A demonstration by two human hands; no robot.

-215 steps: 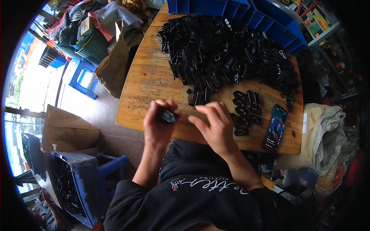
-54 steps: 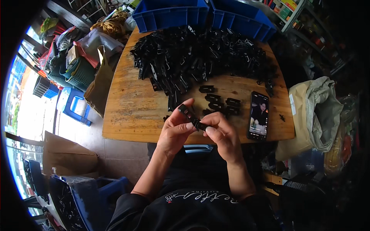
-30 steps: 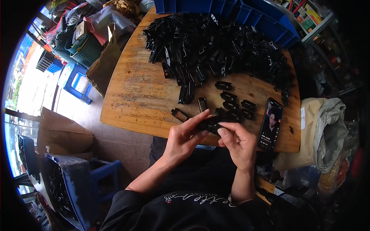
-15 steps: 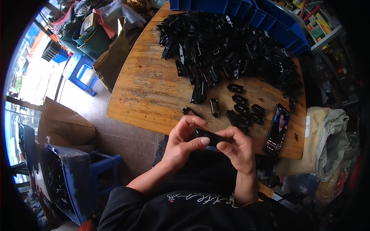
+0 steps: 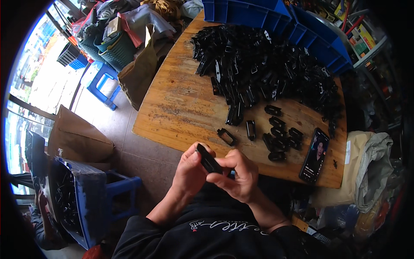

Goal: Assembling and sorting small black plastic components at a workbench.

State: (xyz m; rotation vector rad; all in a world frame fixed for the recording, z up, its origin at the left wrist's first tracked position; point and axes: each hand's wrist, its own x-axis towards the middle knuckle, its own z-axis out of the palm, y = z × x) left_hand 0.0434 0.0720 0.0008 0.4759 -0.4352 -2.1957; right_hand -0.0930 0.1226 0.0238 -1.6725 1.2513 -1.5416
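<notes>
Between both hands, just off the near edge of the wooden table (image 5: 161, 114), I hold a slim black plastic part (image 5: 208, 160). It is tilted, its upper end toward the left. My left hand (image 5: 188, 169) is closed around the upper end. The thumb and fingers of my right hand (image 5: 237, 172) pinch the lower end. On the table beyond lie two single black parts, a rectangular frame-like one (image 5: 226, 137) and an upright one (image 5: 250, 130). To their right is a small group of similar black parts (image 5: 278, 131).
A large heap of black parts (image 5: 258, 64) covers the far table, with blue crates (image 5: 246, 12) behind. A phone (image 5: 314, 155) with a lit screen lies at the right edge, beside a paper sack (image 5: 351, 159). At left stand a blue stool (image 5: 102, 84) and a blue crate (image 5: 88, 203).
Both hands have moved left, and the black part has turned from nearly level to steeply tilted. The view has shifted, so the table appears lower and farther right.
</notes>
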